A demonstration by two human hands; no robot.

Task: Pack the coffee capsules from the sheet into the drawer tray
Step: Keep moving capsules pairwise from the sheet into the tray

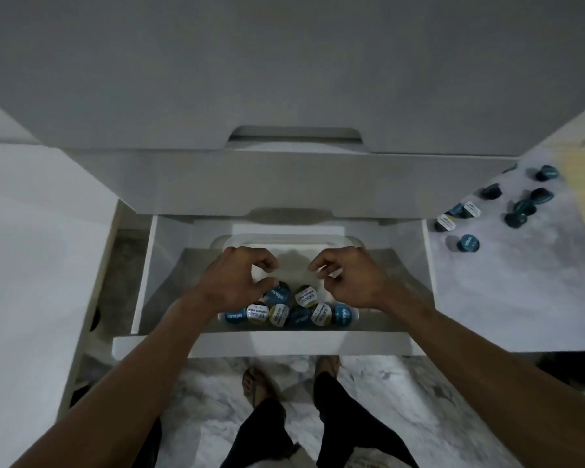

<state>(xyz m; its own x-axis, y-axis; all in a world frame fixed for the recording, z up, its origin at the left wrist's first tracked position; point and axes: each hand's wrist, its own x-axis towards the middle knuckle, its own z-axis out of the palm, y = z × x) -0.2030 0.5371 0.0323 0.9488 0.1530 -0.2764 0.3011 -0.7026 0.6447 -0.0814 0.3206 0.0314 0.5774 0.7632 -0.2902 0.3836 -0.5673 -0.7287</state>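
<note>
Both my hands were over the tray (350,240) inside the open drawer (429,265), palms down. Left hand (232,276): fingers curled, thumb and forefinger tips close together but nothing between them that I could see — thumb sat just above one blue capsule (279,293) at the tray's near-left. Right hand (347,276): same curl, fingertips drawn in; a bit of white showed under them, couldn't tell whether it was a capsule lid or the tray floor, so grip there unclear.

Packed capsules (289,314) sat along the tray's near edge — one row of roughly seven, blue and white lids facing up, touching each other, plus two more just behind that row toward the tray's middle. Far half of the tray was bare white.

Loose capsules (487,211) lay on the sheet (507,292), right of the tray and beyond the drawer's right wall — about nine, scattered, some on their sides, some lid-up, well apart from the tray.

Upper drawer fronts (284,184) overhung the tray's far rim. My feet (254,383) stood on marbled floor on the tray's near side, below the drawer front.
</note>
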